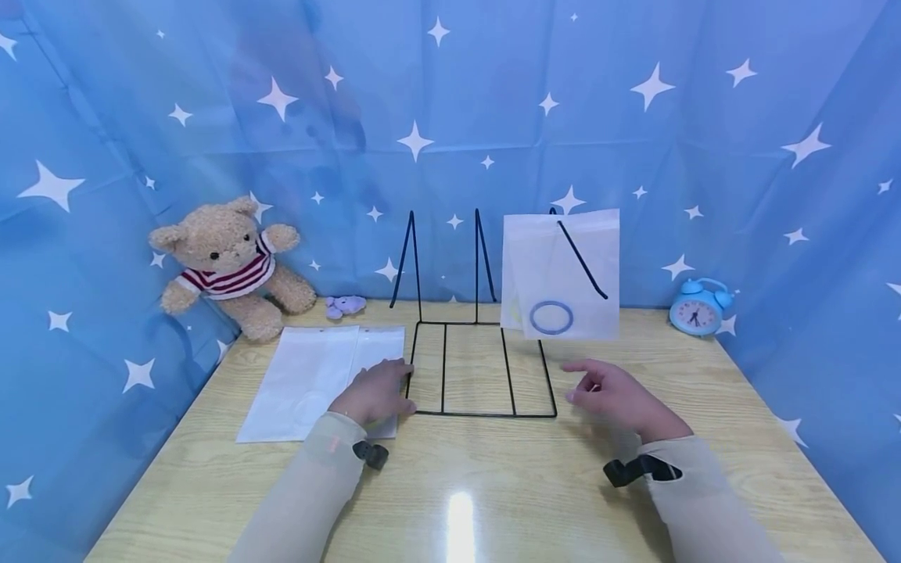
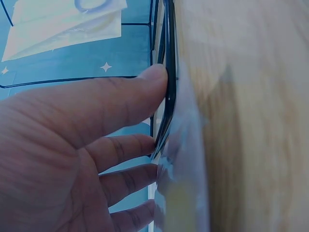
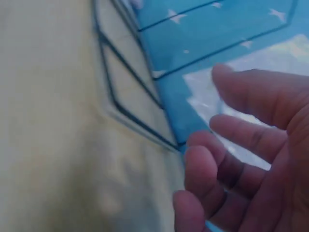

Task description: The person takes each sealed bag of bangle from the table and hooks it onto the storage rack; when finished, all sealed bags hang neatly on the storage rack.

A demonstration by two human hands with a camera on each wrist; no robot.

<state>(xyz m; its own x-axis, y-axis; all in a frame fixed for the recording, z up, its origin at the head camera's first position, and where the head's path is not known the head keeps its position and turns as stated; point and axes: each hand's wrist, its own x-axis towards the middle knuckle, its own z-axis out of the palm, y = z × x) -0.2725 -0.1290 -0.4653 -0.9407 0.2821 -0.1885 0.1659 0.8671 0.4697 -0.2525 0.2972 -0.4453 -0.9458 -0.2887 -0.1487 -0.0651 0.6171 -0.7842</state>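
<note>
A black wire rack (image 1: 464, 414) with three upright prongs stands mid-table. At its front left corner is my left hand (image 1: 376, 391); in the left wrist view the thumb and fingertips (image 2: 157, 77) touch the wire, the fingers nearly straight. Clear plastic bags (image 1: 310, 375) lie flat just left of the rack, partly under that hand. From the right prong hang more clear bags (image 1: 591, 258), the front one holding a blue ring (image 1: 552, 332). My right hand (image 1: 619, 399) hovers right of the rack, fingers loosely bent, holding nothing.
A teddy bear (image 1: 235, 258) in a striped shirt leans at the back left, beside a small purple toy (image 1: 345, 306). At the back right stands a blue alarm clock (image 1: 697, 313). A blue star-patterned curtain (image 1: 450, 94) closes off the back of the wooden table (image 1: 535, 493).
</note>
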